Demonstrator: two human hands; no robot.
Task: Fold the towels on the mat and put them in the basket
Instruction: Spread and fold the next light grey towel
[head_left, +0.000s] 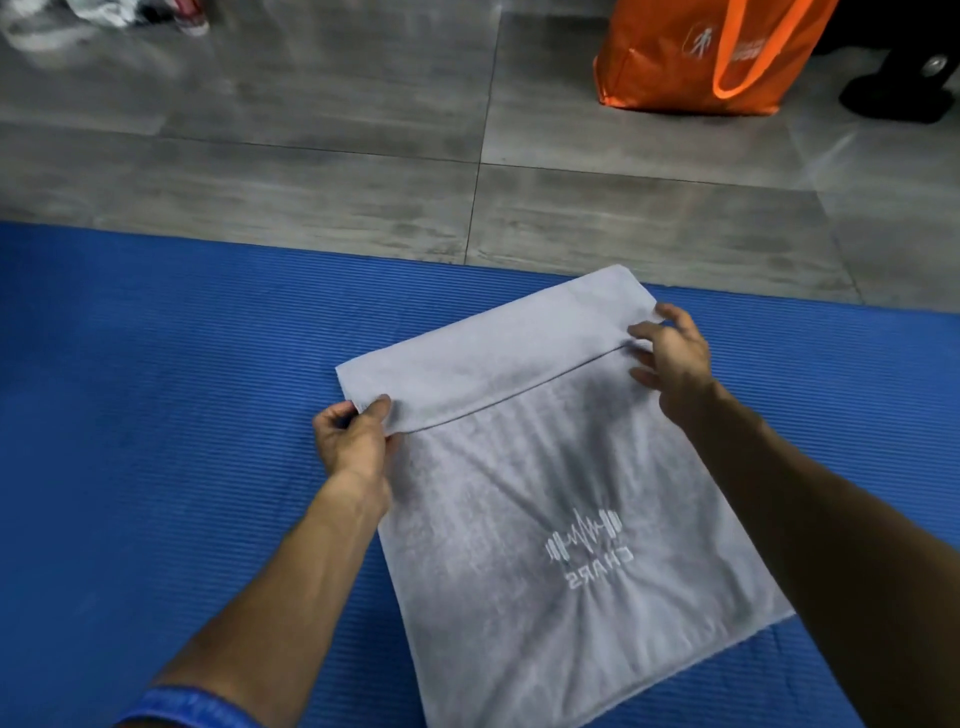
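Observation:
A grey towel (561, 499) with a white printed logo lies on the blue ribbed mat (156, 415). Its far end is turned back toward me, so a folded band runs across the top. My left hand (353, 447) pinches the left corner of that turned-back edge between thumb and fingers. My right hand (670, 358) holds the right corner of the same edge, fingers curled over it. The edge sags a little between the two hands. No basket is in view.
Beyond the mat's far edge is grey tiled floor (363, 156). An orange bag (696, 52) stands at the back right, with a black object (898, 88) beside it. Shoes (156, 15) lie at the top left.

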